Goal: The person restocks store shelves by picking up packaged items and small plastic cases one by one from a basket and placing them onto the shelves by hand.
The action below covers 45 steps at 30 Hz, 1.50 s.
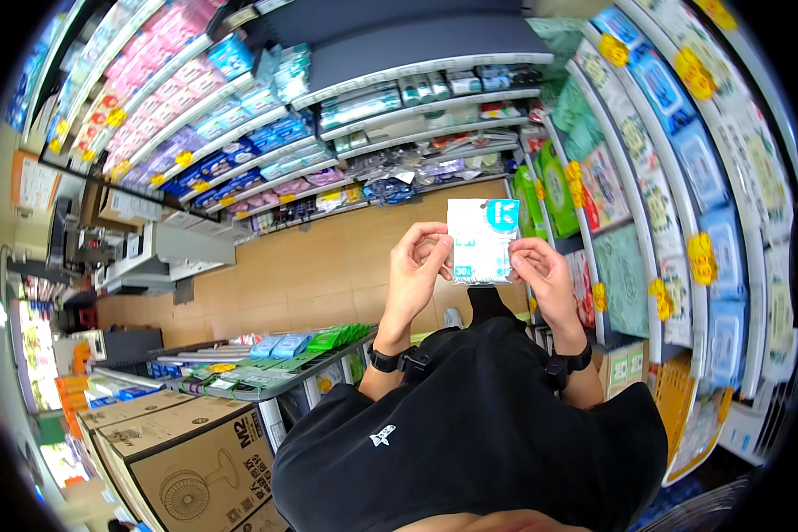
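A small white and blue plastic packet (479, 243) is held up in front of my chest, its printed face towards me. My left hand (420, 256) pinches its left edge between thumb and fingers. At the packet's right edge, the thumb and fingers of my right hand (540, 269) grip it too. The packet bears writing and has a small hang hole near its top. What it contains cannot be made out. Beneath it, the tiled floor (319, 272) and one of my shoes (452, 318) show.
Shelves of pink and blue packs (193, 120) curve along the left and back. On the right, a shelf holds wipes packs (701, 173), with a yellow basket (678, 412) below. A low display shelf (266, 392) and cartons (186, 459) stand at my left.
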Motion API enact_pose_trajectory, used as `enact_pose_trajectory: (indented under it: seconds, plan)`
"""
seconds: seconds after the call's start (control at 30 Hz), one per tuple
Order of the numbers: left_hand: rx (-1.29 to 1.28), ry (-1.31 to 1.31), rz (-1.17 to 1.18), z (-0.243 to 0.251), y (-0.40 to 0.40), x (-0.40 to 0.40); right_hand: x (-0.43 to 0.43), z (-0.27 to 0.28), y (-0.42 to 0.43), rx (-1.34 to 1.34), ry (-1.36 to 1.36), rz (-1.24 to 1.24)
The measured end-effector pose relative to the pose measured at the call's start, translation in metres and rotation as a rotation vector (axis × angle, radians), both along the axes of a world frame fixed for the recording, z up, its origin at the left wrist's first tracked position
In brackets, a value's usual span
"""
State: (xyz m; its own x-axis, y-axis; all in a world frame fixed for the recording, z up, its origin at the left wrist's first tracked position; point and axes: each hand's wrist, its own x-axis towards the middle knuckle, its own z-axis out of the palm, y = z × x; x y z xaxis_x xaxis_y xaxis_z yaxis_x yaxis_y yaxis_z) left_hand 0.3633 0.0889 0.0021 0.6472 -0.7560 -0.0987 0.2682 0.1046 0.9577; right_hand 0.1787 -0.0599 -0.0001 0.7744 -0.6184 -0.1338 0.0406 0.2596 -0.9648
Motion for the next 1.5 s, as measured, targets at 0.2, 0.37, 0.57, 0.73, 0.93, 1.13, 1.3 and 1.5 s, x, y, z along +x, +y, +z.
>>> enact_pose_trajectory:
  seconds: [0.2,0.37,0.57,0.73,0.93,1.13,1.3,1.5]
  plan:
    - [0.006,-0.014,0.154,-0.003,-0.006,0.050,0.075,-0.012,-0.037,0.053,-0.077,0.194]
    - [0.033,-0.086,0.257,0.000,-0.032,0.097,0.146,-0.018,-0.079,0.032,-0.114,0.299]
    - [0.024,-0.152,0.371,0.007,-0.072,0.146,0.222,-0.014,-0.135,0.028,-0.132,0.405]
    - [0.092,-0.160,0.482,0.003,-0.099,0.176,0.268,-0.015,-0.169,0.051,-0.108,0.481]
    - [0.154,-0.108,0.615,-0.002,-0.114,0.201,0.310,-0.020,-0.189,0.083,-0.047,0.594]
    - [0.204,-0.105,0.632,-0.005,-0.122,0.227,0.345,-0.030,-0.199,0.073,-0.022,0.616]
    - [0.223,-0.145,0.583,-0.008,-0.127,0.266,0.381,-0.039,-0.202,0.096,-0.034,0.579]
    - [0.236,-0.210,0.528,-0.010,-0.125,0.330,0.438,-0.044,-0.201,0.065,-0.054,0.546]
